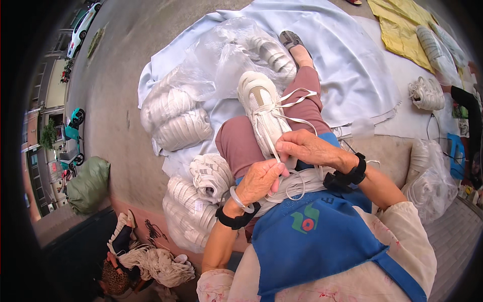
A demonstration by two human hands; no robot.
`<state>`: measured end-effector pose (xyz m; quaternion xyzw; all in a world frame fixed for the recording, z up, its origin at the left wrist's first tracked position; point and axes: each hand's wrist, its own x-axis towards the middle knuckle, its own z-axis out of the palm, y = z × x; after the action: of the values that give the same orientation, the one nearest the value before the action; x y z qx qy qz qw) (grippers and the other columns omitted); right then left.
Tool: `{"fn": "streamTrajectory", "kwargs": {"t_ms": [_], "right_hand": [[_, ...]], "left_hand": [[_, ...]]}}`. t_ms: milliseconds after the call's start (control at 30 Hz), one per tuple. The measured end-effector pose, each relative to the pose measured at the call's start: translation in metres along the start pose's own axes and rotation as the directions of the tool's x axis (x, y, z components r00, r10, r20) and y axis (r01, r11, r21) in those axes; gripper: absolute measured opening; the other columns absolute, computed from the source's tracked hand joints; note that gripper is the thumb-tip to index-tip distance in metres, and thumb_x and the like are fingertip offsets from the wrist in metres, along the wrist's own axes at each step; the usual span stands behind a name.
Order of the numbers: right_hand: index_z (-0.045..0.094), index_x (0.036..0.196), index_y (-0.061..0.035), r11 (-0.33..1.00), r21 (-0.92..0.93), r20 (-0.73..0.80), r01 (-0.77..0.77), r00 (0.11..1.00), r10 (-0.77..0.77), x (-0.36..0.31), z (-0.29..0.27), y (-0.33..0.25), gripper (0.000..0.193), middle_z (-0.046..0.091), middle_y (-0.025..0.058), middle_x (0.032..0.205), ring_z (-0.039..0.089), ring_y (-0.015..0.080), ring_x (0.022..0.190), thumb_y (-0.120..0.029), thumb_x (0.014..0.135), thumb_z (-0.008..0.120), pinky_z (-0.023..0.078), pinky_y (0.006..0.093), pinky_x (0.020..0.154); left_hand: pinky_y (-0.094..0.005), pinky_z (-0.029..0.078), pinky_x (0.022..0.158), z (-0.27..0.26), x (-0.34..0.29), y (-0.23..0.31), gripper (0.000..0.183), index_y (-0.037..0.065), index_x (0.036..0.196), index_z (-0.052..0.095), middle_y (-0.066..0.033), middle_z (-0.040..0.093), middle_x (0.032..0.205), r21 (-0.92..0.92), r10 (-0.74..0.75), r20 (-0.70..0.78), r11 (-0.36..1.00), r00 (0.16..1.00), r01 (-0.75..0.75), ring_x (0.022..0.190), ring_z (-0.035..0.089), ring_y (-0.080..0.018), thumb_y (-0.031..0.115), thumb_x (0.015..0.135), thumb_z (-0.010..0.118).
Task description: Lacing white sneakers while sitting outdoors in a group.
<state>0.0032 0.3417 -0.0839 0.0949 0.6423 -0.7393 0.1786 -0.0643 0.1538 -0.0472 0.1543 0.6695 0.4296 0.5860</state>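
Observation:
A white sneaker (265,126) rests on my lap between my thighs, its toe pointing away from me. White shoelaces (291,96) cross its upper, and loose loops spread to the right. My left hand (260,178) is closed round a flat stretch of lace near the heel end. Just above and to the right, my right hand (309,147) pinches the same lace between thumb and fingertips. More white laces (297,189) lie bundled on my blue apron (322,236), below the hands. Both wrists wear black bands, and a pale bangle circles the left one.
On a light blue cloth (347,65) ahead lie plastic-wrapped shoes (176,118). More bagged shoes (188,211) stand left of my lap, another clear bag (430,183) at right. A person (118,274) sits lower left beside a heap of laces (161,264); another person's dark sleeve (465,103) shows at far right.

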Motion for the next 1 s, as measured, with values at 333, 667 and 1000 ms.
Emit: {"fn": "streamTrajectory", "kwargs": {"t_ms": [333, 667, 1000], "right_hand": [[0.06, 0.077, 0.0001, 1.0, -0.008, -0.044, 0.008, 0.999, -0.009, 0.034, 0.019, 0.003, 0.022, 0.055, 0.0, 0.061, 0.047, 0.0064, 0.055, -0.018, 0.087, 0.055, 0.038, 0.0252, 0.049], [0.059, 0.081, 0.0006, 0.994, -0.097, -0.039, 0.042, 0.998, -0.046, 0.026, 0.019, 0.0, 0.023, 0.051, -0.003, 0.064, 0.044, 0.0049, 0.06, -0.019, 0.092, 0.057, 0.035, 0.0225, 0.052], [0.06, 0.099, 0.0009, 0.998, -0.057, -0.014, 0.014, 1.0, -0.015, 0.027, 0.015, -0.003, 0.02, 0.055, -0.0014, 0.07, 0.047, 0.0057, 0.061, -0.01, 0.087, 0.049, 0.037, 0.0205, 0.054]], "left_hand": [[-0.0414, 0.049, 0.063, -0.058, 0.049, 0.025, 0.02, 0.001, 0.087, 0.058, -0.017, 0.061, 0.078, 0.763, 0.594, -0.48, 0.646, 0.645, -0.028, 0.069, 0.06, -0.035, 0.022, 0.088, 0.055], [-0.0411, 0.054, 0.059, -0.039, 0.087, 0.013, 0.014, -0.002, 0.088, 0.059, -0.0204, 0.06, 0.088, 0.917, 0.584, -0.37, 0.355, 0.723, 0.182, 0.07, 0.066, -0.0353, 0.008, 0.077, 0.059], [-0.0379, 0.048, 0.051, -0.072, 0.097, -0.004, 0.008, 0.002, 0.079, 0.056, -0.0135, 0.059, 0.068, 0.799, 0.829, -0.367, 0.513, 0.422, -0.313, 0.056, 0.06, -0.0281, 0.009, 0.082, 0.051]]}}
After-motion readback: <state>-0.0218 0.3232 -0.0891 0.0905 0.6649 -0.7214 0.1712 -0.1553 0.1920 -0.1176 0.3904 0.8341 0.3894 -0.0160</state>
